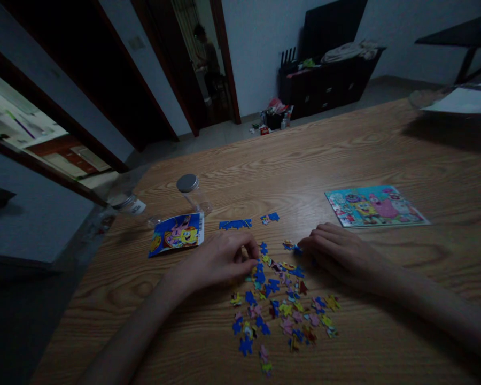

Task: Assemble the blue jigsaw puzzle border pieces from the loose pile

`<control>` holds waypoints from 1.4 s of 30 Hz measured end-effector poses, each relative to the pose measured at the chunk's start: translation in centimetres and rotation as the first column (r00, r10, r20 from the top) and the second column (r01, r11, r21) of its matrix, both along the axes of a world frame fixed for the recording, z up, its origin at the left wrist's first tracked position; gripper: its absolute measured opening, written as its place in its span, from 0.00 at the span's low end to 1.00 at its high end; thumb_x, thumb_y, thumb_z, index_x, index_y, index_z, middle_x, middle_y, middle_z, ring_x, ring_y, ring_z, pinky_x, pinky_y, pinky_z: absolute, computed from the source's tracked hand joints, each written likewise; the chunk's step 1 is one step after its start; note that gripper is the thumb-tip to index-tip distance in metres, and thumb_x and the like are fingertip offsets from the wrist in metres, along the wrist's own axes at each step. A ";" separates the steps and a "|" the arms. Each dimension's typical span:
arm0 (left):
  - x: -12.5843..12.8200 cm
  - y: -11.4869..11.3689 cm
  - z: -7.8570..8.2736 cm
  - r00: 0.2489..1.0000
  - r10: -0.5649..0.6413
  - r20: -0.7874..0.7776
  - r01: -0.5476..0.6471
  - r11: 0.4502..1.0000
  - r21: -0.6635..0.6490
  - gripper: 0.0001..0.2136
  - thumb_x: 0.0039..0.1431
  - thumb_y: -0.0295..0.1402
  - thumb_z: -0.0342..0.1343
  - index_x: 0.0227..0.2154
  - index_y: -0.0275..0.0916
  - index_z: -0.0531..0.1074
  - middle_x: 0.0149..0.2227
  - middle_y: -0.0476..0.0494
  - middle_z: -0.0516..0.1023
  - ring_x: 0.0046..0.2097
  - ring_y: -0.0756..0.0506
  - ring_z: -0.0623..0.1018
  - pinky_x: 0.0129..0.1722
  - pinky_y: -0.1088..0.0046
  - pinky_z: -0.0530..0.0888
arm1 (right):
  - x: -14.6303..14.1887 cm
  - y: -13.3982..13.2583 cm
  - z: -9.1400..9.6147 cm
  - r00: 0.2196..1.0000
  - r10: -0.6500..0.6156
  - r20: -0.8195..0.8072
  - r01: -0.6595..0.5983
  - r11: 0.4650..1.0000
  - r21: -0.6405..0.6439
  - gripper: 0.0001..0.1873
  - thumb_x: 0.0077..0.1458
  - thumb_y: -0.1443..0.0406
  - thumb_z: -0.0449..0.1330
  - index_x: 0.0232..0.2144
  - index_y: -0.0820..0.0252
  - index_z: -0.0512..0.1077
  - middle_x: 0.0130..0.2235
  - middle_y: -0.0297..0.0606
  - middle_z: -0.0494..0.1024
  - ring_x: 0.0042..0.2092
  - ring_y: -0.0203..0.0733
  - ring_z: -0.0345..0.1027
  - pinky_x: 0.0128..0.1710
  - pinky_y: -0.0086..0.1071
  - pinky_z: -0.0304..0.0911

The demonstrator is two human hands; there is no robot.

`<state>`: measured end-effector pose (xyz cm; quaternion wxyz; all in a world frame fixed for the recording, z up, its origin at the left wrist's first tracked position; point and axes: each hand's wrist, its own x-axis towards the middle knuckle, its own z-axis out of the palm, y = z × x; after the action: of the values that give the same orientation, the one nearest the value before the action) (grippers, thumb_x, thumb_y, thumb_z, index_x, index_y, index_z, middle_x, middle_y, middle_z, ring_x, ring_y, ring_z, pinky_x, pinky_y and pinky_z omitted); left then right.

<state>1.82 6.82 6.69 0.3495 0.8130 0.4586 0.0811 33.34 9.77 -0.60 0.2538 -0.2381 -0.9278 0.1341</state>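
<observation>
Loose jigsaw puzzle pieces (272, 289) in blue, yellow and pink are spread over the wooden table between my two hands. My left hand (228, 254) is closed at the left edge of the pile, thumb and forefinger curled together beside blue pieces; whatever is between the tips is hidden. At the pile's upper right, my right hand (336, 248) has its fingers bent together with the tips on a small blue puzzle piece (297, 249). Beyond my left hand lies a joined blue strip of pieces (235, 224), with a smaller joined bit (270, 218) to its right.
A cartoon picture card (178, 233) lies at left near two clear jars with grey lids, one upright (194, 192), another (132, 207) at the table's left edge. A cartoon booklet (377, 206) lies at right. A person (209, 56) is visible through the far doorway.
</observation>
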 end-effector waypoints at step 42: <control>-0.2 0.5 -0.7 0.988 0.054 0.148 -0.034 0.990 -0.136 0.10 0.73 0.39 0.58 0.51 0.43 0.79 0.46 0.43 0.82 0.43 0.45 0.79 0.43 0.69 0.75 | -0.1 -0.2 0.2 1.000 -0.002 -0.012 0.002 1.000 -0.025 0.10 0.73 0.68 0.51 0.45 0.60 0.73 0.36 0.41 0.77 0.37 0.44 0.67 0.37 0.36 0.61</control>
<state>1.63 7.35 5.99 0.4347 0.7692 0.4529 0.1195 33.22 9.53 -0.36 0.2565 -0.2415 -0.9243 0.1468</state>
